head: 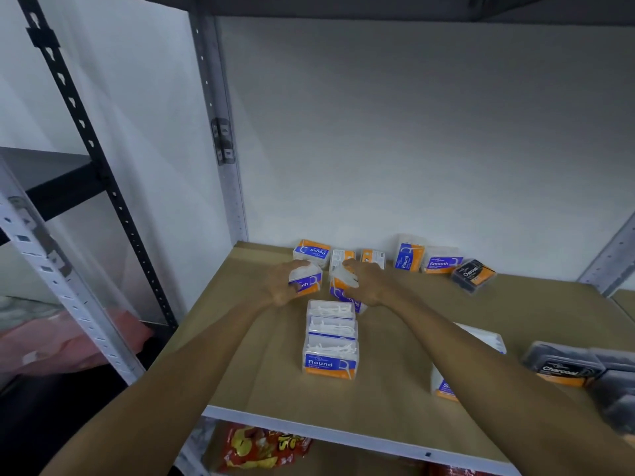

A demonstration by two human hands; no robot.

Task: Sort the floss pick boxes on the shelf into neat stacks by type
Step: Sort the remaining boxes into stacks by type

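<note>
On the shelf (388, 359), three Round boxes (330, 341); left hand (281, 283), right hand (367, 283): fingers around one seemingly Smooth box (309, 285) each.

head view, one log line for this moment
left hand: grips smooth box | right hand: grips second smooth box | round boxes: three together, nearer than hands

Tan shelf board (395, 389), blue-and-orange labelled clear floss boxes (330, 359), black-and-orange Charcoal box (473, 274), red-and-yellow snack bag (261, 448)
</note>
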